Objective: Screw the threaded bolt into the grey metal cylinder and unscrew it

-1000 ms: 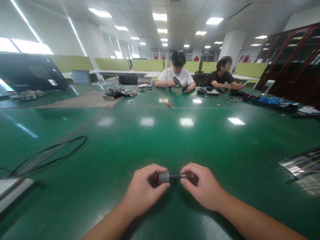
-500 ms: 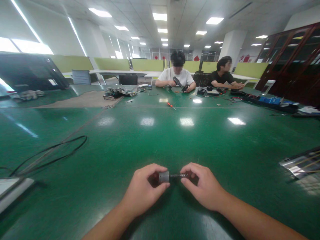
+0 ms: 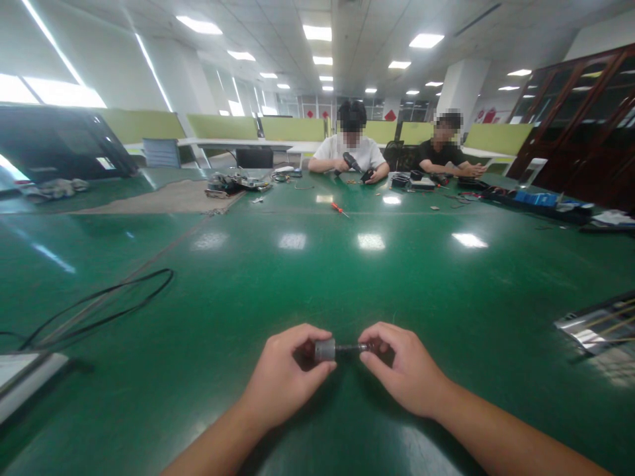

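Observation:
My left hand (image 3: 285, 377) pinches a short grey metal cylinder (image 3: 325, 350) between thumb and fingers. From its right side runs a thin dark shaft (image 3: 346, 348), which looks ribbed or threaded. At the far end of the shaft, my right hand (image 3: 404, 370) has thumb and fingers closed around a small shiny metal tip (image 3: 366, 347). The whole piece lies level between both hands, just above the green table. My fingers hide part of each end, and I cannot make out its exact kind.
A black cable loop (image 3: 149, 297) lies left, near a white flat object (image 3: 24, 377). An orange screwdriver (image 3: 338, 208) rests farther out. Two people sit opposite; one holds a power drill (image 3: 351, 162). At right are a rack with rods (image 3: 602, 324) and a tray of blue parts (image 3: 538, 198).
My hands and the piece stay almost in place; the right fingertips have shifted very slightly. Across the table, the person in black has turned their head.

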A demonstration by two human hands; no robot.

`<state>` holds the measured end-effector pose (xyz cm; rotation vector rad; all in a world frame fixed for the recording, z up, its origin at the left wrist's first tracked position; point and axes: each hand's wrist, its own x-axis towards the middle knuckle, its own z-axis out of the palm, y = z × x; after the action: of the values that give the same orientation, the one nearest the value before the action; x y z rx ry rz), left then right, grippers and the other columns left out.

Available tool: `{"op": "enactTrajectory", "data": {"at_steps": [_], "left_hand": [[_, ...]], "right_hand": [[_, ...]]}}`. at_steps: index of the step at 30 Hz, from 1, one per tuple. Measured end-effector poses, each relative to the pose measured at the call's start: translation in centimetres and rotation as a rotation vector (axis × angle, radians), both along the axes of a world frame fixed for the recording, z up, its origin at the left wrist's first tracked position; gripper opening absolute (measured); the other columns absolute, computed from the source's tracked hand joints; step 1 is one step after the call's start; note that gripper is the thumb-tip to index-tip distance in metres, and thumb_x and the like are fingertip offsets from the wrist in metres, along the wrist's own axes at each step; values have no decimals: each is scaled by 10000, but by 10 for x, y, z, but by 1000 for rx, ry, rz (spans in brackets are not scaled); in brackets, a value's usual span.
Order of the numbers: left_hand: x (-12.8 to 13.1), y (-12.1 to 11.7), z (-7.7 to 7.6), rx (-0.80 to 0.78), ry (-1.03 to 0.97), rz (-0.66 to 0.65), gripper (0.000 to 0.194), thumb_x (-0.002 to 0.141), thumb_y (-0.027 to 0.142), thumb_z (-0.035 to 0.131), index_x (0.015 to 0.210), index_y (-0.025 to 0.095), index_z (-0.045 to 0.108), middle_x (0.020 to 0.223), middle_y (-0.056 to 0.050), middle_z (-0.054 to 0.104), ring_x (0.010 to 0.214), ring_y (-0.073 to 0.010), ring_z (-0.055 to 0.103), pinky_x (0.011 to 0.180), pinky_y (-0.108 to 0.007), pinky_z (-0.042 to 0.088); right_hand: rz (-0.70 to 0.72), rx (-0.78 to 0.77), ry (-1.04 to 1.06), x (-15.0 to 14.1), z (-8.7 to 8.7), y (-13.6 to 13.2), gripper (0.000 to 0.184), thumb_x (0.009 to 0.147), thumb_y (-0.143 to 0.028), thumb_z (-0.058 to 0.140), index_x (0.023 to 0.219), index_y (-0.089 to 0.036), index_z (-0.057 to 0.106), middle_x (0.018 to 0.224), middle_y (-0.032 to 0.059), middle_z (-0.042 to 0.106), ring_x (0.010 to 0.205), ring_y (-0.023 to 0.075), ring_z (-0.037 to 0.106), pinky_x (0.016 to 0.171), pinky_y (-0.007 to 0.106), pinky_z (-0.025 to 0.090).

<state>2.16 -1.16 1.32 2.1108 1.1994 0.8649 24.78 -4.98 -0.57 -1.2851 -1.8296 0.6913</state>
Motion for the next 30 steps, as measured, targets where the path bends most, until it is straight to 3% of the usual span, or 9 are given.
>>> {"op": "enactTrajectory", "data": {"at_steps": [30], "left_hand": [[-1,-1,0,-16,-4,0,214,717,188,749,927,208,717,839,-6,730,757,-181,677,704,-270,522]], "right_hand": [[-10,-3,-6,2,-2,2,130,840,-111,627,916,-209,666,804,-16,650,717,140,604,681,258,447]]}}
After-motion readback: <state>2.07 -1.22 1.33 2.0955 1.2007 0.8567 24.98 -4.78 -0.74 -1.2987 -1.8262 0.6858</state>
